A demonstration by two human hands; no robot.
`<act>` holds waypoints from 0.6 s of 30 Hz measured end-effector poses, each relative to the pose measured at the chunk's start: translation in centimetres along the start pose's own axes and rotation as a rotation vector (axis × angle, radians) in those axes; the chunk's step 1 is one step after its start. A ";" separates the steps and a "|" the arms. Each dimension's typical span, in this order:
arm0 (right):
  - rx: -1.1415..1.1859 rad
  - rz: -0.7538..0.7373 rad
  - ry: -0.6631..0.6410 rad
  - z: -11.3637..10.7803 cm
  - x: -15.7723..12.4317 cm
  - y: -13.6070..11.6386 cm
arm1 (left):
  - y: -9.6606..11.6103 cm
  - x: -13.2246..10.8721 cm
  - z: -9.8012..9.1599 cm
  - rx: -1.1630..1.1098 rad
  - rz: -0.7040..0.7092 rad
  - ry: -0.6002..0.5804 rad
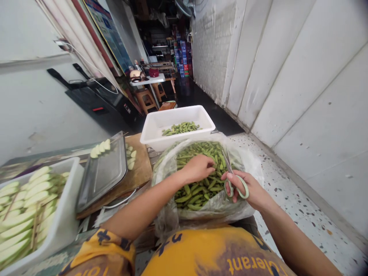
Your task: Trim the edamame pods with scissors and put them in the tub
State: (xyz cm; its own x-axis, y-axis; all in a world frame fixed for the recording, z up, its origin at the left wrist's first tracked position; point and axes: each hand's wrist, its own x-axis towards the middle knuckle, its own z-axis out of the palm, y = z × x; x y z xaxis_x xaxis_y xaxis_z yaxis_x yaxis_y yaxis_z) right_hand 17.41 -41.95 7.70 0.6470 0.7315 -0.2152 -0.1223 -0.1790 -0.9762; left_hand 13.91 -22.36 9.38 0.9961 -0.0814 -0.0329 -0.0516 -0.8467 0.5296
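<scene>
A clear plastic bag [165, 168], its mouth spread wide, is full of green bean pods [195, 193] in front of my body. Over the pods, my left hand [199, 168] is closed with its fingers curled together; whatever they hold, if anything, is hidden. My right hand [251, 188] grips a pair of scissors [229, 165] by pale green handles at the bag's right side. The scissor blades point up and away from me, close to the left fingertips. Just beyond the bag stands a white plastic tub [148, 132] with a small heap of pods [184, 128] inside.
At left, a white bin [73, 172] holds skewered pale green slices [17, 222]. A metal tray [105, 172] with one skewer of slices [100, 148] rests on a wooden board [140, 163]. A white wall [301, 84] runs along the right; a small table [156, 78] stands farther back.
</scene>
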 end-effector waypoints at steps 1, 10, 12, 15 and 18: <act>-0.016 0.007 -0.007 0.0 0.0 0.0 | 0.0 -0.2 -0.4 -0.126 -0.022 0.012; -0.150 0.026 -0.116 0.7 0.3 -0.1 | 0.0 -1.7 -0.9 -0.512 -0.244 0.240; -0.183 0.011 -0.138 0.9 0.4 -0.1 | 0.0 -1.7 -0.7 -0.497 -0.238 0.249; -0.216 -0.011 -0.152 1.0 0.4 0.1 | 0.1 -1.7 -0.5 -0.487 -0.244 0.266; -0.218 -0.012 -0.143 1.1 0.4 0.3 | 0.2 -1.8 -0.2 -0.483 -0.264 0.285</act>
State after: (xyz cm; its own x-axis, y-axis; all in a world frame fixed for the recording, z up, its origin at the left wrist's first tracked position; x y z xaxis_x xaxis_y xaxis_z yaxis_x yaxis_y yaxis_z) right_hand 16.78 -40.96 7.33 0.5322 0.8175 -0.2202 0.0601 -0.2959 -0.9533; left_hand 12.12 -22.27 9.77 0.9543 0.2980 -0.0227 0.1703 -0.4796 0.8608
